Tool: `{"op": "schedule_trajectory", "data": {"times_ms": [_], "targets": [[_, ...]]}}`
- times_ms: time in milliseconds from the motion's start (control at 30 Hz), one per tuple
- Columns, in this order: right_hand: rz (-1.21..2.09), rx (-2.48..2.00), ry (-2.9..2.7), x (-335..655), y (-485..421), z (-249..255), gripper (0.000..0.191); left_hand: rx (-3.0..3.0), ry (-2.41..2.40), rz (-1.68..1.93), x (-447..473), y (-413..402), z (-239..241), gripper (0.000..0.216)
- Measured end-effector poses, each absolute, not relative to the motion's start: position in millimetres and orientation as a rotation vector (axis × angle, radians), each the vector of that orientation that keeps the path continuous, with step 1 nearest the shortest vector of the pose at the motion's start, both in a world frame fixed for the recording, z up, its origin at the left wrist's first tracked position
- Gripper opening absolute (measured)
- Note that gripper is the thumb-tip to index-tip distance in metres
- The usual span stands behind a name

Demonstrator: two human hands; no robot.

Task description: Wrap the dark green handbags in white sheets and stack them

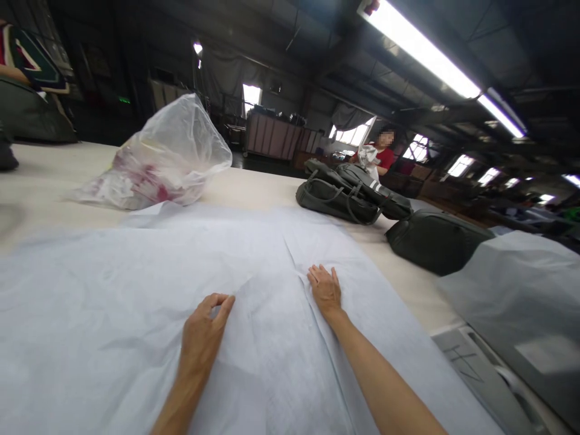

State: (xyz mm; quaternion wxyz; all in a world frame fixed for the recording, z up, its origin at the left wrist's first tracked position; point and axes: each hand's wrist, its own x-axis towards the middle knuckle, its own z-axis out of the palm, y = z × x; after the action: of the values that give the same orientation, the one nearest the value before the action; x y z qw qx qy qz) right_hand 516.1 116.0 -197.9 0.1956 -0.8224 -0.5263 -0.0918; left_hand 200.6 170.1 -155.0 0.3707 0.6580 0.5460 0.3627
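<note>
A large sheet of thin white tissue paper (136,290) lies spread over the pale table (254,187), creased in places. My left hand (203,335) rests on it near the middle, thumb and forefinger pinched together on the paper's surface. My right hand (325,290) lies flat on the sheet to the right, fingers stretched out along a fold line that runs toward me.
A clear plastic bag (167,157) with red and white contents sits at the back left. Dark green bags (348,193) and another (435,238) lie at the right. More white paper (521,284) covers the far right. A person in red (385,158) stands beyond the table.
</note>
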Motion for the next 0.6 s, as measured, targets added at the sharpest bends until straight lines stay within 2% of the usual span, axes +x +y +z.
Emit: {"op": "schedule_trajectory", "data": {"times_ms": [233,333,400,600], "targets": [[-0.225,-2.329,-1.340,519.8,100.3,-187.8,0.034,1.456,1.364,0.915,194.2,166.8,-149.4,0.044],[-0.150,-2.445,-1.411,524.6,88.2,-184.9,0.063,1.458,1.376,0.916,194.5,167.3,-151.9,0.046],[-0.070,-2.519,-1.520,528.3,82.7,-184.6,0.075,1.484,1.377,0.919,195.4,168.7,-152.4,0.046],[0.086,-2.623,-1.521,521.2,72.1,-172.8,0.072,1.556,1.415,0.928,191.7,169.2,-144.4,0.042]]}}
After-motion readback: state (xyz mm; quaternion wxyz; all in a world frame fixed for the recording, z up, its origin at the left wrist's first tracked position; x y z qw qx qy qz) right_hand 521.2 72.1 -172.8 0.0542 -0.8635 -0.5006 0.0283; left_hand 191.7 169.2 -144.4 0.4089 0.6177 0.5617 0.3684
